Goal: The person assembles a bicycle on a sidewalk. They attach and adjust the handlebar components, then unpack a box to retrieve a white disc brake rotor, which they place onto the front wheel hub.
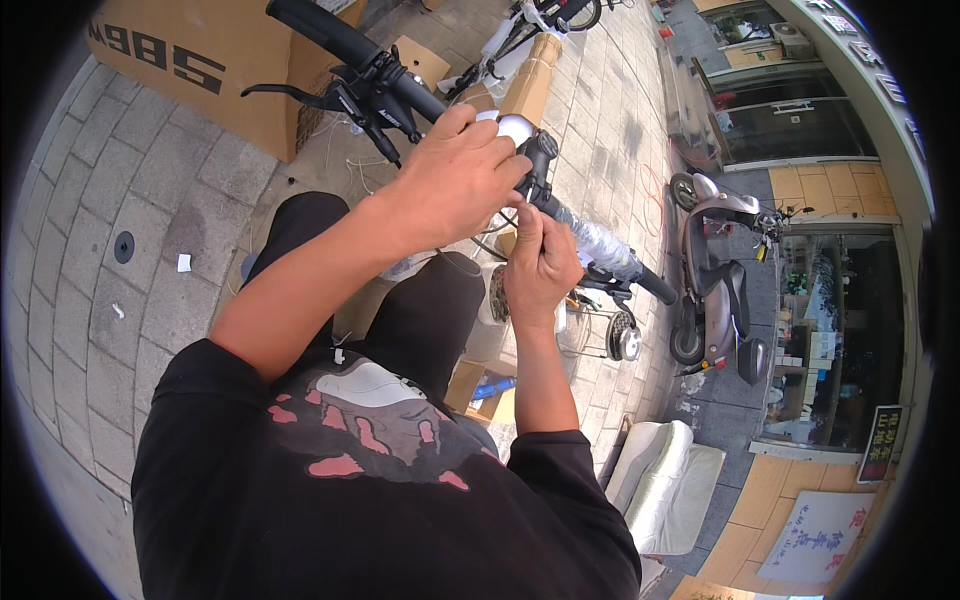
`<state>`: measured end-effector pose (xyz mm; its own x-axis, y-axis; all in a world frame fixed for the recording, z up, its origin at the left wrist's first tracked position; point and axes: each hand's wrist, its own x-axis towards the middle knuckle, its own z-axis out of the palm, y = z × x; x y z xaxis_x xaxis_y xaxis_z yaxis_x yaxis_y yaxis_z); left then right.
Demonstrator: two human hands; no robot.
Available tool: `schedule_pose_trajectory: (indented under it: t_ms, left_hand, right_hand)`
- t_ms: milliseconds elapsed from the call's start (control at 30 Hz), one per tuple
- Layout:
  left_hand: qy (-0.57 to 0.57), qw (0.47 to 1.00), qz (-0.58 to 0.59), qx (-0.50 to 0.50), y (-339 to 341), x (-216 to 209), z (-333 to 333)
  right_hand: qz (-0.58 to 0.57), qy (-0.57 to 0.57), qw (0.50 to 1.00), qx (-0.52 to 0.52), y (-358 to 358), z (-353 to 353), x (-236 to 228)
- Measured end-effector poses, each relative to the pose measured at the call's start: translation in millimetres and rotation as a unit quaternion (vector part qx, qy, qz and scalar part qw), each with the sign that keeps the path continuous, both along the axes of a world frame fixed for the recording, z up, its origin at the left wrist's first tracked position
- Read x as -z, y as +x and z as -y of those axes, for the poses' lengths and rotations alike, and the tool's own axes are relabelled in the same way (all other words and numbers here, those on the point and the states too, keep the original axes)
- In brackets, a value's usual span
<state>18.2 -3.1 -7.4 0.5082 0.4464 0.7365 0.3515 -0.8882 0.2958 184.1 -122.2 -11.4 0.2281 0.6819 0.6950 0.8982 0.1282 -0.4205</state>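
Head view: the handlebar (425, 98) of a bicycle runs diagonally across the upper middle of the frame, in front of the seated person's knees, with its black stem (540, 160) between the two hands. The left hand (455, 180) lies over the bar just beside the stem, fingers curled; what its fingertips hold, if anything, cannot be told. The right hand (540, 265) is set close under the stem, thumb and fingers drawn together near the left fingertips (any small item between them is too hidden to confirm). Clear plastic wrap (600, 245) covers part of the bar beyond the right hand. A brake lever (290, 95) projects at the left end. A large cardboard box (200, 70) stands upper left; a parked scooter (715, 270) stands at right.
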Motion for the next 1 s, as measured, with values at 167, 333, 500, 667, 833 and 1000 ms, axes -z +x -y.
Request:
schedule_pose_trajectory:
  t_ms: [167, 333, 500, 667, 833, 1000]
  left_hand:
    - [0.026, 0.999, 0.024, -0.008, 0, -2, -6]
    - [0.01, 1.0, 0.014, -0.015, 6, 4, -3]
    - [0.001, 1.0, 0.014, -0.017, 7, 5, -4]
    - [-0.006, 1.0, 0.01, -0.017, 6, 1, -2]
    - [-0.009, 1.0, 0.015, -0.01, 5, 2, -1]
    - [-0.016, 1.0, 0.009, -0.013, 6, 2, -2]
  right_hand:
    - [0.118, 0.012, 0.99, -0.07, 9, 2, -26]
    - [0.288, -0.053, 0.953, -0.08, 13, 4, -76]
    - [0.39, -0.108, 0.91, -0.088, 12, -1, -112]
    - [0.438, -0.126, 0.884, -0.102, 13, -11, -120]
    - [0.473, -0.151, 0.861, -0.115, 11, -15, -130]
    - [0.499, -0.202, 0.833, -0.123, -2, -24, -149]
